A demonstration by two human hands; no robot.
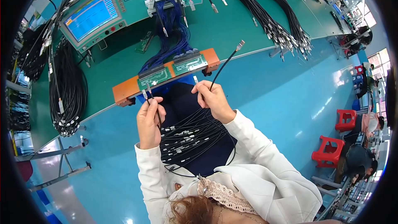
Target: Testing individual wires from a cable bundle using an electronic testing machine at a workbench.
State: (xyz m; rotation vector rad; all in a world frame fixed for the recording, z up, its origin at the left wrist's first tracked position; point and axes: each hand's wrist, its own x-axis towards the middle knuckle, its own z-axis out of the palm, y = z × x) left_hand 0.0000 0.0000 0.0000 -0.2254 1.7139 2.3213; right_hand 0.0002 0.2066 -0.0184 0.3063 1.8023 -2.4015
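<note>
My left hand (149,120) pinches black cables just below their silver connectors (145,94), whose tips are at the near edge of the left green circuit board (159,78). Whether they are plugged in, I cannot tell. Fingers closed, my right hand (213,101) grips a black cable (224,64) that slants up to the right with its plug end free. Another silver connector (196,79) pokes up from its fingertips, just below the right green circuit board (190,65). Both boards are mounted on an orange bar (126,91). More black cables (184,139) lie across my lap.
Dark blue wires (172,37) run from the boards to a tester with a lit screen (91,15) on the green table (219,29). Cable bundles lie at the right (273,10) and hang at the left (68,83). Red stools (327,151) and seated people are farther right.
</note>
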